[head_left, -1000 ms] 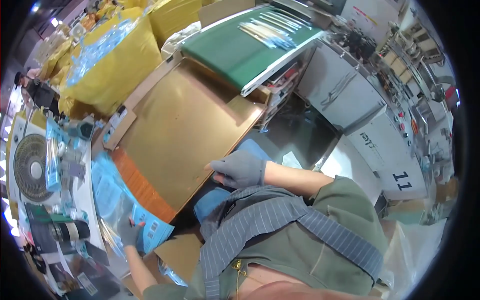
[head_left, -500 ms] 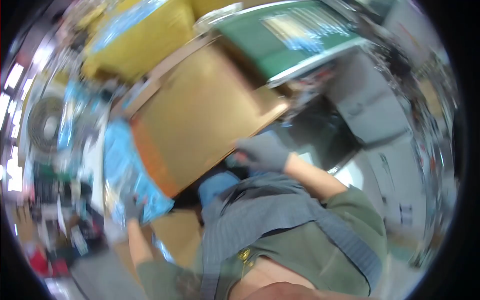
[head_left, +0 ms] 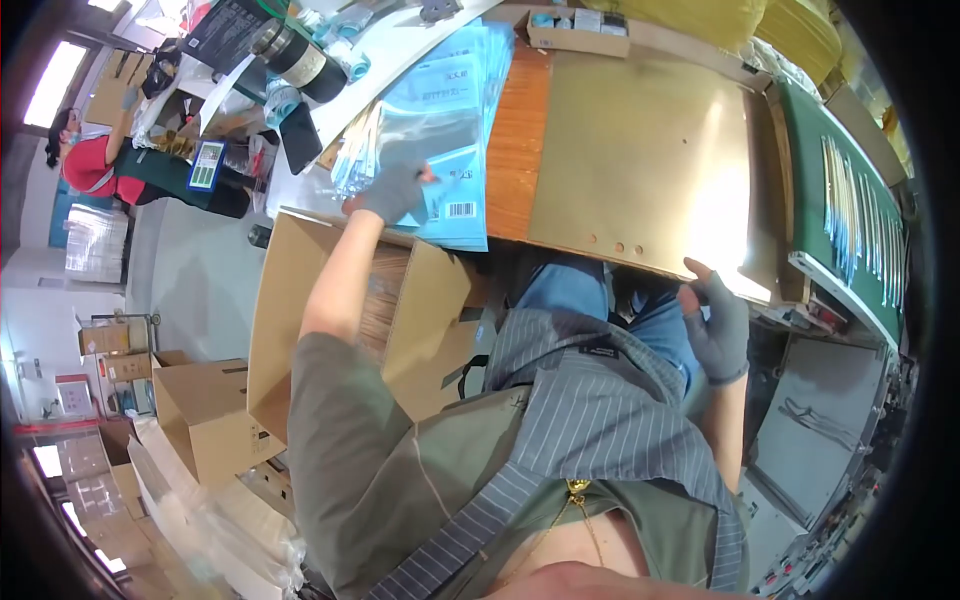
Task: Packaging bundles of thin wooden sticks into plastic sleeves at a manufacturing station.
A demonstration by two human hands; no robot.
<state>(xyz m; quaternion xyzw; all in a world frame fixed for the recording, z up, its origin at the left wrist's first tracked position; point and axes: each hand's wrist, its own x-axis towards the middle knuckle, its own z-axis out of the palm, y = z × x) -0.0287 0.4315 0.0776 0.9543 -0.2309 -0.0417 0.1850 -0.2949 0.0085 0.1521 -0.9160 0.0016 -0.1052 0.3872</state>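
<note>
My left hand (head_left: 395, 190), in a grey glove, reaches up and left and grips the near edge of a stack of blue plastic packets (head_left: 455, 110) lying on the wooden bench. My right hand (head_left: 715, 325), also gloved, hangs just below the near edge of a large brass-coloured metal plate (head_left: 640, 140). Its fingers are apart and it holds nothing. An open cardboard box (head_left: 330, 300) stands under my left forearm.
A green mat (head_left: 840, 190) with thin strips lies right of the plate. A black cylinder (head_left: 295, 55) and clutter sit beyond the packets. More cardboard boxes (head_left: 200, 410) stand on the floor at left. A person in a red top (head_left: 85, 165) works far left.
My view has swung round, so the bench now lies across the top. My right hand has come off the plate to just below its near edge. My left hand stays on the blue packets.
</note>
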